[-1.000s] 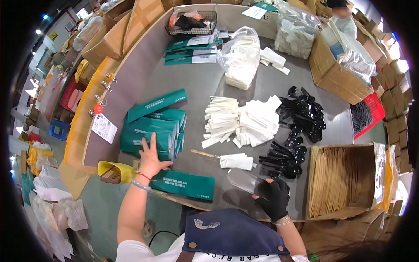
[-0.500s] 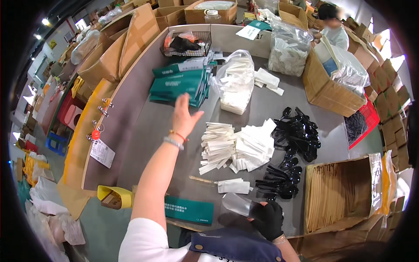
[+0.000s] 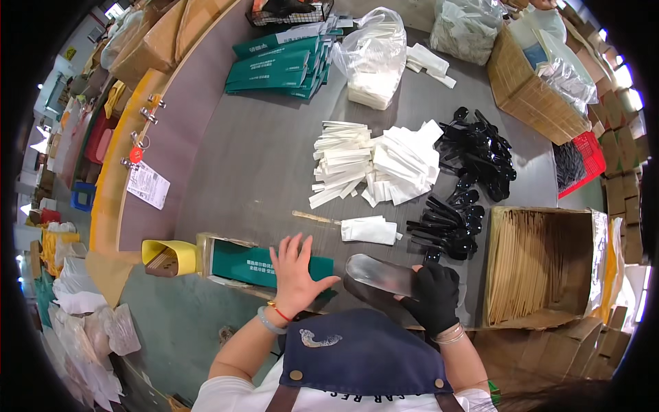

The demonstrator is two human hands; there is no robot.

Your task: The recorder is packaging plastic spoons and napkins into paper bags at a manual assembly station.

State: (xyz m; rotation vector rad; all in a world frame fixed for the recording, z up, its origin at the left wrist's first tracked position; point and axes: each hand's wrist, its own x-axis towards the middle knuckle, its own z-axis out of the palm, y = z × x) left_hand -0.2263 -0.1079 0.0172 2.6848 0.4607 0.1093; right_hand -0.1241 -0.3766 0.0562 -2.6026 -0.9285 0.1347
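My left hand (image 3: 296, 275) is bare, its fingers spread, over the right part of a flat green printed packet (image 3: 240, 264) at the table's near edge. Whether the palm touches the packet cannot be told. In a black fingerless glove, my right hand (image 3: 434, 296) grips the right end of a clear, elongated plastic piece (image 3: 377, 273) with a rounded far end. Just beyond it lies a white paper packet (image 3: 369, 229), with a thin wooden stick (image 3: 312, 216) to its left. Black plastic spoons (image 3: 445, 226) are bunched beyond my right hand.
White paper packets (image 3: 374, 161) are heaped mid-table, near more black spoons (image 3: 480, 151). Green packets (image 3: 274, 69) are piled far left beside a clear bag (image 3: 374, 62) of white packets. A carton (image 3: 539, 268) of wooden sticks stands right; a yellow container (image 3: 168, 257) hangs left.
My left hand has come back from near the green pile to the green packet at the near edge. The view has tilted down. My right hand still grips the clear piece.
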